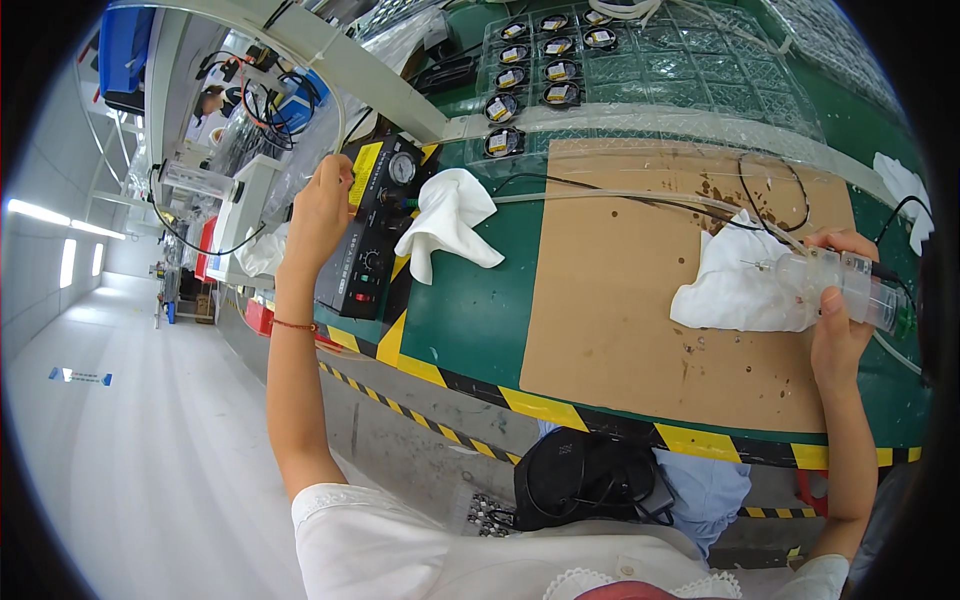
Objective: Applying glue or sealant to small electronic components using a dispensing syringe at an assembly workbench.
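My right hand (840, 315) grips a clear dispensing syringe (850, 280) with a green end and a thin needle. The needle points left over a crumpled white tissue (735, 280) lying on a brown cardboard sheet (610, 330). On the left, my left hand (322, 210) is closed against the far left side of a black dispenser control box (365, 235) with a round gauge, a small knob and a red switch. What its fingers pinch there is hidden. A second white tissue (450, 222) lies against the box's right side, beside the pale hose (600, 192).
At the back, a clear plastic tray (660, 75) holds several round black parts (502, 108) with pale labels. Dark wet spots mark the cardboard. Yellow-black tape (540, 403) edges the green table. A black bag (590, 475) sits below that edge. Another tissue (903, 195) lies far right.
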A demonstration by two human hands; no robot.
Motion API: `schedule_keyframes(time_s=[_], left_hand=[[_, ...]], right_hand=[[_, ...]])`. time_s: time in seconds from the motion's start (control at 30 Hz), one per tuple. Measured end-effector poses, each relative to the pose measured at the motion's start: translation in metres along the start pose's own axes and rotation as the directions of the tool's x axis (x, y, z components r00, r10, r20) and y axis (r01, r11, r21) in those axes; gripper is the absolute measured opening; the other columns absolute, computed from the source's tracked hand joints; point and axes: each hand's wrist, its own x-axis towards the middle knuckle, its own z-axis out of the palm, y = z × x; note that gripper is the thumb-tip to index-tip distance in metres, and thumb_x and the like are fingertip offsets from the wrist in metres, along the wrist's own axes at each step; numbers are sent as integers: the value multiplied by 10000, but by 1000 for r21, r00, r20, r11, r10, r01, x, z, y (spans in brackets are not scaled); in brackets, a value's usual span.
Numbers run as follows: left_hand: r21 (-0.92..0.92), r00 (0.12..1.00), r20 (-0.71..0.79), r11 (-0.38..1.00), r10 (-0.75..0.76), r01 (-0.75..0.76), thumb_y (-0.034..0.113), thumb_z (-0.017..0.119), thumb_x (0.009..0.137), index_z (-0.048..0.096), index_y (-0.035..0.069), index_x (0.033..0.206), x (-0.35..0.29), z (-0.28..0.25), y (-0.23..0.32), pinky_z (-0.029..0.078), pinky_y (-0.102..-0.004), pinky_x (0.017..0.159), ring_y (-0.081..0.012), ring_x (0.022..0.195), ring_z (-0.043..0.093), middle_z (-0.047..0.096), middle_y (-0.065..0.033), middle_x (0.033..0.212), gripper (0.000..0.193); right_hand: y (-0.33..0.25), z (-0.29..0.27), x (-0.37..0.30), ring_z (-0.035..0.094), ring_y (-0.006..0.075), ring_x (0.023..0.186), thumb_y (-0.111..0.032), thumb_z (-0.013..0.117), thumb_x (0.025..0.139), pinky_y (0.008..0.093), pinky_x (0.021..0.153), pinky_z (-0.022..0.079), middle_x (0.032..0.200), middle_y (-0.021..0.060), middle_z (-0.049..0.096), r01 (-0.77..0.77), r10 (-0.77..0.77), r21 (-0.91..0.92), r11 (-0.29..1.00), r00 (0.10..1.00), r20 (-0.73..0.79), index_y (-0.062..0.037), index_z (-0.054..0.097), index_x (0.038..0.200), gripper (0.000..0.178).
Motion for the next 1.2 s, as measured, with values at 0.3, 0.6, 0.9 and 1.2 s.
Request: schedule_keyframes(time_s=[0.3, 0.6, 0.9, 1.2], left_hand=[[102, 998, 57, 994, 27, -33, 11, 421, 763, 386, 31, 913, 13, 5, 3, 456, -358, 520, -331, 603, 562, 540, -159, 827, 155], [215, 987, 29, 963, 158, -160, 16, 415, 764, 383, 41, 896, 23, 8, -10, 448, -358, 490, -328, 585, 562, 545, -148, 797, 139], [290, 976, -94, 943, 198, -164, 42, 430, 769, 386, 62, 854, 41, 22, -8, 421, -417, 511, -358, 612, 533, 547, -132, 774, 97], [328, 865, -451, 942, 219, -68, -19, 470, 695, 415, 69, 771, 53, 56, -22, 399, -386, 505, -313, 601, 534, 539, -99, 695, 128]], right_hand=[[-2, 1, 1, 467, 189, 925, -307, 565, 735, 309, 838, 352, 963, 110, 479, -4, 4, 2, 1000, 1000, 18, -39, 415, 1024, 422], [-9, 3, -1, 483, 130, 836, -320, 576, 727, 203, 561, 412, 971, 87, 488, -104, 105, 76, 992, 995, 2, -68, 413, 1034, 430], [-9, 3, -1, 478, 115, 810, -314, 578, 729, 195, 544, 408, 974, 82, 483, -103, 103, 91, 990, 995, 1, -69, 411, 1038, 428], [-9, 3, -2, 477, 110, 793, -307, 575, 729, 195, 545, 409, 970, 83, 485, -103, 103, 96, 990, 995, -1, -72, 409, 1035, 420]])
